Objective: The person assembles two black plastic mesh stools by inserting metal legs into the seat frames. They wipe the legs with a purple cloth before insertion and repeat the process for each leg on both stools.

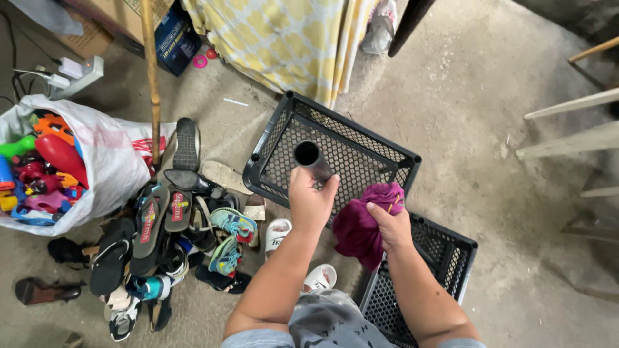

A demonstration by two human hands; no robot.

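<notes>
We are gripping a dark cylindrical tube (313, 159) in our left hand (308, 201), fingers wrapped closed around its lower end, open mouth tilted up toward us. Our right hand (391, 224) is bunching a magenta cloth (362, 222), fingers pinched shut on its upper edge. Both are hanging just above the black mesh crate (335, 147), the tube over its near wall and the cloth beside its right corner. A second black crate (445, 258) is lying just right of the first, and a pile of sandals and shoes (174, 232) is lying on the concrete floor (477, 103) to the crate's left. To wipe well, we judge, we are needing a steady tube and a cloth corner narrow enough for the opening.
</notes>
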